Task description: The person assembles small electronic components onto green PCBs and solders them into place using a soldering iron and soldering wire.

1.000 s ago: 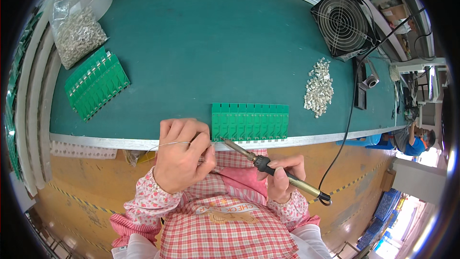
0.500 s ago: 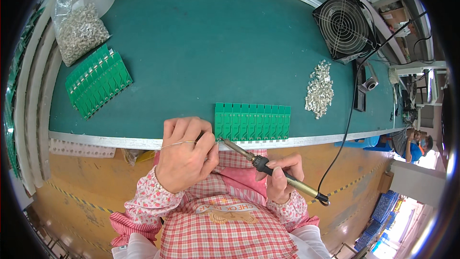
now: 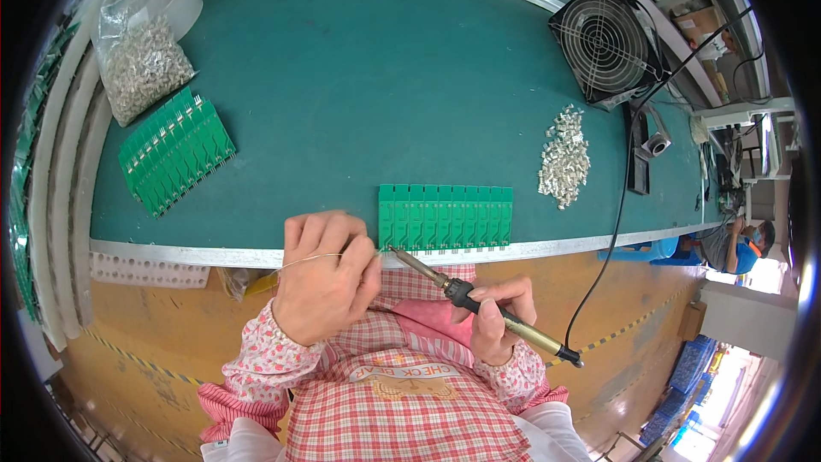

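A green circuit board panel [image 3: 445,216] lies at the near edge of the bench, its pins along the side toward me. My right hand [image 3: 500,316] is closed round the handle of a soldering iron [image 3: 462,293], whose tip meets the panel's near left corner. Pinched in my left hand [image 3: 327,278] is a thin solder wire [image 3: 310,257], which trails left across the back of the hand. The fingers of that hand sit just left of the same corner. The wire's front end is too small to make out clearly.
Another green board panel [image 3: 177,152] lies at the left, below a clear bag of small pale parts [image 3: 145,73]. A heap of small connectors [image 3: 564,158] is at the right, near a black fan [image 3: 603,43]. The iron's black cord [image 3: 609,252] runs up past them. A person [image 3: 749,248] sits far right.
The whole scene has shifted slightly left in the picture. The iron's tip stays at the panel's left corner, and both hands keep their grips.
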Demonstrator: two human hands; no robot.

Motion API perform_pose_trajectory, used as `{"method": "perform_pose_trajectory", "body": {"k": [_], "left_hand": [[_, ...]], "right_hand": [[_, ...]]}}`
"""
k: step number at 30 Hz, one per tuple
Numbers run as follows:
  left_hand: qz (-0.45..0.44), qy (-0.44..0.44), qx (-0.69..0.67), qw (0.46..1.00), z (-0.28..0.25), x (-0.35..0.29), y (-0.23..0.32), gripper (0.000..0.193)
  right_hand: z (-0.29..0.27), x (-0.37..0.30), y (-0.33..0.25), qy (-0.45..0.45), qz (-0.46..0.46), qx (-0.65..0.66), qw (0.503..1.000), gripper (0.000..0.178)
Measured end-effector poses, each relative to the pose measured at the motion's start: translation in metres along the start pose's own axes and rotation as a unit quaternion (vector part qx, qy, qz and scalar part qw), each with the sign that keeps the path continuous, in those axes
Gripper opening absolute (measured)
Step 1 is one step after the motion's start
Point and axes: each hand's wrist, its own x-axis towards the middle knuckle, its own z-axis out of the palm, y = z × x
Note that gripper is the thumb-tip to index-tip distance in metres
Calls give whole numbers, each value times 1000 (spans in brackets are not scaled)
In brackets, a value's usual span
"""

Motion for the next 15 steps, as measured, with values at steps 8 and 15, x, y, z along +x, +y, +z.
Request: {"method": "perform_pose_trajectory", "body": {"k": [8,15], "left_hand": [[-23,7,19,1000,-16,-14,5,19],[73,-12,-1,997,-12,-17,36,20]], "right_hand": [[4,1,-3,54,-70,6,996,13],[9,21,-18,-169,-157,-364,903,35]]}}
